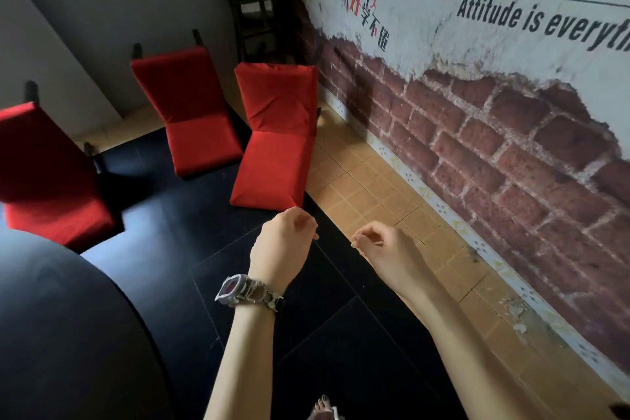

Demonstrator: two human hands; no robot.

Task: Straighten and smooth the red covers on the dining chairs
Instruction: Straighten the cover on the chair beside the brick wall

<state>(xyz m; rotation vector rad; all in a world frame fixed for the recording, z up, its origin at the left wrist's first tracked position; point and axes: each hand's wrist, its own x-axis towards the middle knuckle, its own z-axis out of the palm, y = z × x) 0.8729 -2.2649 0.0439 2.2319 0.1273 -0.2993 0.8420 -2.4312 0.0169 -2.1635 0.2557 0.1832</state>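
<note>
Three dining chairs with red covers stand ahead. The nearest chair (276, 133) is just beyond my hands, its cover reaching over back and seat. A second chair (191, 109) stands behind it to the left, a third (44, 174) at the far left. My left hand (284, 242), with a watch on the wrist, hovers just below the nearest seat's front edge, fingers loosely curled and holding nothing. My right hand (378, 245) hangs beside it over the floor, fingers likewise loosely curled and apart from the chair.
A dark round table (68, 334) fills the lower left. A wall (494, 112) with painted bricks and lettering runs along the right. A dark wooden chair (252, 0) without a cover stands in the far corner. The floor is black tile beside tan tile.
</note>
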